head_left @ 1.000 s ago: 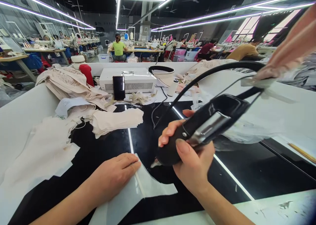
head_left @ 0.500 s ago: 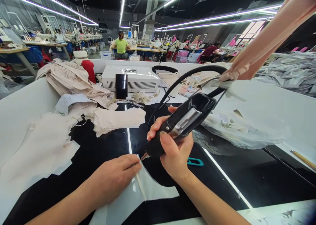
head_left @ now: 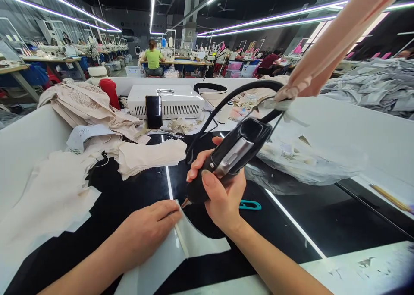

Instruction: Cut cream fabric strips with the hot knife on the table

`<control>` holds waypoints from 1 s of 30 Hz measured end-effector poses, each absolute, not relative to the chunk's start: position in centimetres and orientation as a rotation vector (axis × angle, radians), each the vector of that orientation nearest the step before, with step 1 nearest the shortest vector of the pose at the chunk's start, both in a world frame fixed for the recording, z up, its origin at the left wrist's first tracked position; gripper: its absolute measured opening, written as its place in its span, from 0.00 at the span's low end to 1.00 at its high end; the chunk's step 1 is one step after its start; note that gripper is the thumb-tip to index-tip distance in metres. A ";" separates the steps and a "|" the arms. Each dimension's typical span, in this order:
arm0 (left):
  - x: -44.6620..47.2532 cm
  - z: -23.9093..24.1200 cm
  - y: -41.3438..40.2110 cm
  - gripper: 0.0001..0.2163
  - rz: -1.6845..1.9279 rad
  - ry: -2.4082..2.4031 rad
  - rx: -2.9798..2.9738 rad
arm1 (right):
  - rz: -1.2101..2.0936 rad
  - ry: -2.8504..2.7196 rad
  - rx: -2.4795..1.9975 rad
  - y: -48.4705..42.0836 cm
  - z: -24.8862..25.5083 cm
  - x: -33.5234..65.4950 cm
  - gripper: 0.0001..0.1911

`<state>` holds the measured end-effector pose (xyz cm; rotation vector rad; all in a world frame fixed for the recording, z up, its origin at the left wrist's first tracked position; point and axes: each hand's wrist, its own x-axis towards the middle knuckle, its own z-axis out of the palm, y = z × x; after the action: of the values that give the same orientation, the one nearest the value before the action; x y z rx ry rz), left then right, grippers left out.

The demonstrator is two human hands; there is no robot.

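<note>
Between left hand [head_left: 147, 232] and tool [head_left: 234, 149], the panel edge [head_left: 200, 236] curves.

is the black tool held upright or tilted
Tilted: the right hand holds the black tool aslant, tip low near the left hand, other end higher to the right.

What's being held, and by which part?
The right hand grips the black tool around its lower body; the left hand lies on a whitish sheet.

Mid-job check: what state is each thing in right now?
Left hand: resting on the white sheet
Right hand: gripping the black tool
Black tool: tilted, tip near the sheet's edge
White sheet: lying on the black tabletop
Phone: upright, screen mostly dark
Pale fabric pieces: stacked
Teal item: lying flat
</note>
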<state>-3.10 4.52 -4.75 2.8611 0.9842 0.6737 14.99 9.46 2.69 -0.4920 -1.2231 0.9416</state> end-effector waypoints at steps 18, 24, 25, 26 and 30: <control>-3.7 -4.6 4.4 0.18 0.545 0.999 2.820 | 0.975 -1.168 -0.407 8.7 2.8 15.6 0.15; -3.8 -4.5 4.4 0.17 0.512 1.002 2.839 | 0.988 -1.169 -0.395 8.5 2.4 15.6 0.17; -3.8 -4.5 4.4 0.17 0.506 1.002 2.843 | 0.988 -1.171 -0.395 8.5 2.4 15.6 0.17; -3.8 -4.4 4.4 0.17 0.504 1.000 2.848 | 0.984 -1.173 -0.396 8.4 2.4 15.5 0.16; -3.8 -4.1 4.5 0.16 0.521 0.985 2.880 | 0.977 -1.174 -0.415 8.3 2.6 15.3 0.13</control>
<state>-3.77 4.52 -4.12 2.8803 0.9854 0.5208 15.31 8.27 2.65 -0.4152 -1.1735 0.9773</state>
